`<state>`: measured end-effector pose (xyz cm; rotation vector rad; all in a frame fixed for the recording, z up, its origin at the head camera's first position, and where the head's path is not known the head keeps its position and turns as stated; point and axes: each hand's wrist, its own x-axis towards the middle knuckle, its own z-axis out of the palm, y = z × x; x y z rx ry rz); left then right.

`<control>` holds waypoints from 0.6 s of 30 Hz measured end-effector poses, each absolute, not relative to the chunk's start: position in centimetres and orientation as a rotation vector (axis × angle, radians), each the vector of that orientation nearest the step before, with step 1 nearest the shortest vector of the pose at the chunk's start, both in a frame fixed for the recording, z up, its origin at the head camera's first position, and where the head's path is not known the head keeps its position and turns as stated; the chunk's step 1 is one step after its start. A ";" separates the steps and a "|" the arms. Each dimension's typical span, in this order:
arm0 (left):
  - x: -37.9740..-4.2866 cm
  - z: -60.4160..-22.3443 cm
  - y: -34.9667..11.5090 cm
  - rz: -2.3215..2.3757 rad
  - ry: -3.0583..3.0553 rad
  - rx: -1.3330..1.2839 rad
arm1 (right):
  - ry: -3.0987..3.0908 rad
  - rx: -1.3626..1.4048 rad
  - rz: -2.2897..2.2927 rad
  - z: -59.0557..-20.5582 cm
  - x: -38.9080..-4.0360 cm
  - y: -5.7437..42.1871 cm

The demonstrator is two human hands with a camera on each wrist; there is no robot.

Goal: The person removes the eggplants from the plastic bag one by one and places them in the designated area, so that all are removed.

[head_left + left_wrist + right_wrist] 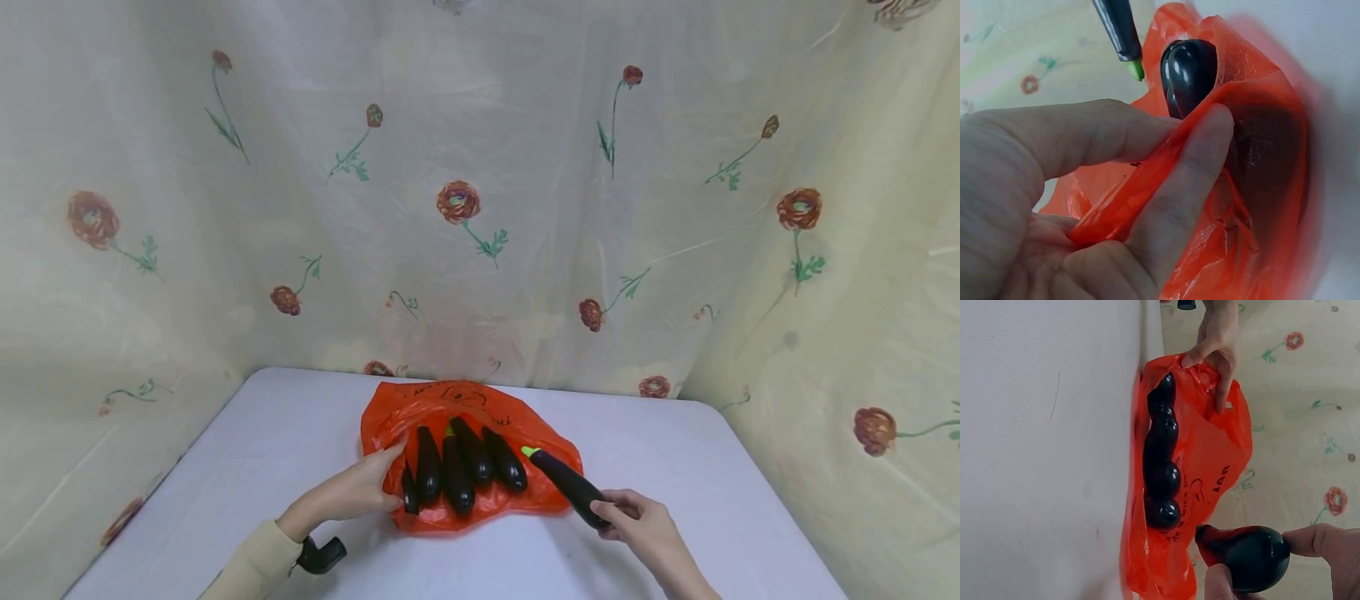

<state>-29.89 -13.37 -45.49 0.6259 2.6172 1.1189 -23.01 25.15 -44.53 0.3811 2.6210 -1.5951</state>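
My left hand [358, 490] pinches the left edge of a red plastic bag [551, 467]; in the left wrist view the film [1129, 206] runs between thumb and fingers. Several dark eggplants [457, 479] lie side by side at the bag's mouth, blunt ends toward me. Off the bag's right side, my right hand [645, 529] grips another eggplant [566, 482] by its blunt end, its green stem tip angled up and left toward the bag. The right wrist view shows this held eggplant [1250, 556] between thumb and fingers, stem end close by the red film.
A white table [660, 442] carries the bag near its far edge. Behind and beside it hangs a pale curtain [525, 275] printed with flowers. A black band with a curved piece [322, 556] sits at my left wrist.
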 end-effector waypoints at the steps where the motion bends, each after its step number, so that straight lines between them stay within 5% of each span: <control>1: -29.9 -45.5 -13.4 1.114 2.623 0.629 | 2.619 0.386 -1.593 -44.5 -23.0 25.2; 18: -30.0 -45.7 -13.3 1.143 2.591 0.627 | 2.618 0.394 -1.622 -43.2 -22.8 26.7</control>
